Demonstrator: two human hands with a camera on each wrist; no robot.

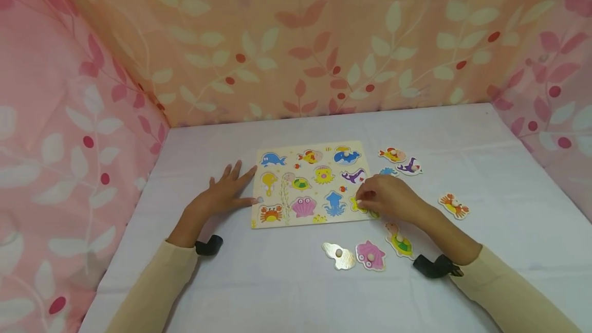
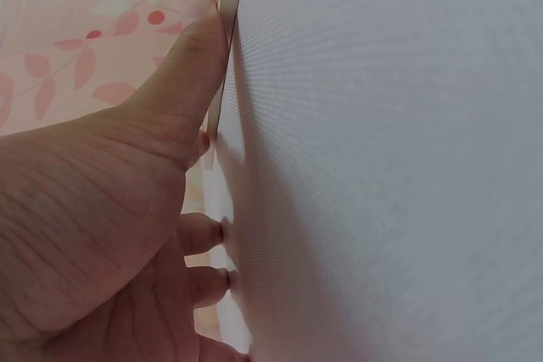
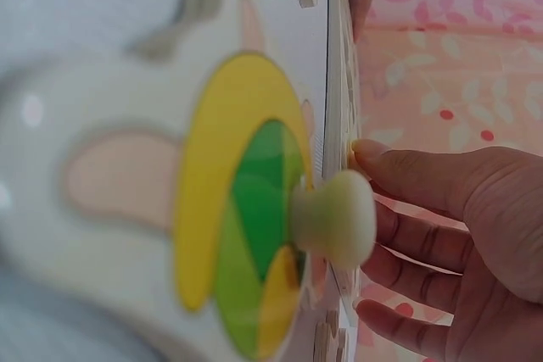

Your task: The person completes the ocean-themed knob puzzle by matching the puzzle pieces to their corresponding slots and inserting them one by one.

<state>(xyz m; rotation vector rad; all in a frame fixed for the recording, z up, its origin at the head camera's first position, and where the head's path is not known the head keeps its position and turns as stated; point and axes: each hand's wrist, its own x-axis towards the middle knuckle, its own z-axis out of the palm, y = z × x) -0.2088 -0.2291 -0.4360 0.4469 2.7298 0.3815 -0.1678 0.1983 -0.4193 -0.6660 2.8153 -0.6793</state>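
A wooden knob puzzle board [image 1: 302,221] with printed sea animals lies on the white table. My right hand [image 1: 393,197] pinches a yellow puzzle piece [image 1: 359,205] at the board's lower right corner, its fingers partly covering the piece. My left hand [image 1: 222,194] rests at the board's left side with fingers spread; the thumb [image 2: 191,57] touches the board's edge. A blue whale piece [image 1: 347,156] with a knob sits in the top right spot. Close to the right wrist camera is the turtle piece [image 3: 263,184] with its round knob, lying below the right hand.
Right of the board lie a fish piece [image 1: 393,155], a purple orca piece [image 1: 410,166] and a partly hidden blue piece [image 1: 388,171]. Farther right is a crab piece [image 1: 455,206]. Nearer me are a pink shell piece [image 1: 371,257] and a shiny pale piece [image 1: 339,257]. Patterned cloth walls surround the table.
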